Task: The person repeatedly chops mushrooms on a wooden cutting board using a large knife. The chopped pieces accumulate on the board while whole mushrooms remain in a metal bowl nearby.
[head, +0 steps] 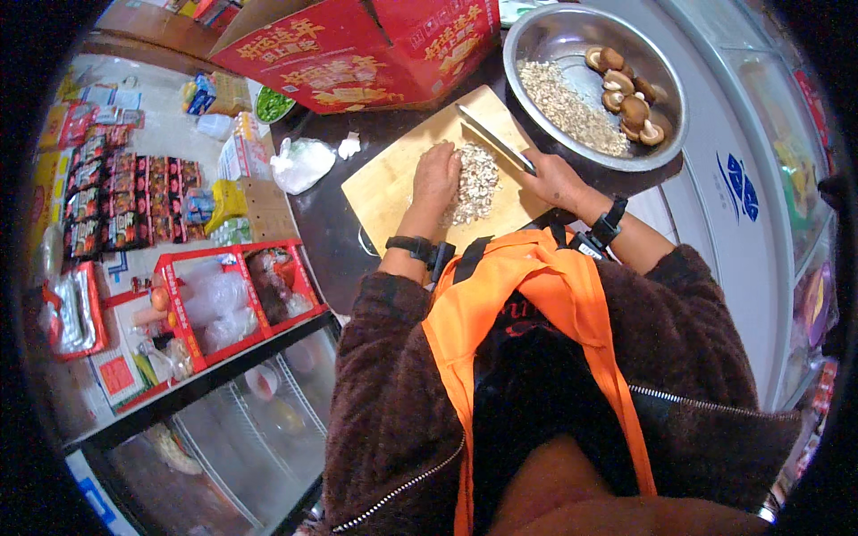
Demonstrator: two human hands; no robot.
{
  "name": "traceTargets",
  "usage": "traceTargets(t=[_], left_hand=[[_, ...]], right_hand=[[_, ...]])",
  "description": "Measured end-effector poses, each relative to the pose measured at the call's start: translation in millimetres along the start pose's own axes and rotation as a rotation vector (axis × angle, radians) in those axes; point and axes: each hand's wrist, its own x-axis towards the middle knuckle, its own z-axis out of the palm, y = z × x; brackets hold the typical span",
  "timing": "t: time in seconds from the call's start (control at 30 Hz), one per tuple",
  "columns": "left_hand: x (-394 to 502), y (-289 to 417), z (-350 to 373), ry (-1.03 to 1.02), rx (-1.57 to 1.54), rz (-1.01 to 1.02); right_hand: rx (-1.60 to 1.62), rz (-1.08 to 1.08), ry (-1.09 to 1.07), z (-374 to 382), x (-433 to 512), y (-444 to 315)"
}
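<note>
My right hand (558,181) grips the handle of a kitchen knife (493,136), whose blade slants up and left above the wooden cutting board (392,177). A pile of finely chopped mushroom (477,179) lies on the board. Against the left side of this pile rests my left hand (434,175), its fingers bent and close together; whether it pinches any pieces is hidden. A steel bowl (526,120) stands beyond my right hand. It contains chopped mushroom (570,110) on the left and several whole brown-capped mushrooms (633,110) on the right.
Behind the board stands a red cardboard box (355,74). A white plastic bag (305,164) and crumpled tissue (349,145) sit left of the board, near a bowl of chopped greens (273,104). Left is a display counter with a red-framed bin (201,308); right, a freezer cabinet (724,194).
</note>
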Motion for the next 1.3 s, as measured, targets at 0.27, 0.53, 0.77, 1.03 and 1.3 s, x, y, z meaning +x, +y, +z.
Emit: traceTargets(t=[0.27,0.53,0.77,1.03,1.3], left_hand=[[-17.4,-13.6,10.0,0.111,0.026,-0.077],[-5.5,6.7,11.7,0.067,0.002,-0.034],[8.8,2.0,16.9,0.020,-0.098,0.003],[23.2,-5.3,27.5,-0.009,-0.090,0.098],[21.7,-4.0,30.5,-0.053,0.026,0.094]], right_hand=[[0.001,-0.112,-0.091,-2.9,21.5,11.3],[-0.137,-0.031,-0.180,-11.4,34.2,7.4],[-0.277,-0.021,-0.108,-7.2,34.4,-0.8],[-0.434,-0.078,-0.153,-11.8,51.7,-13.0],[-0.376,-0.083,-0.027,8.7,35.0,3.6]])
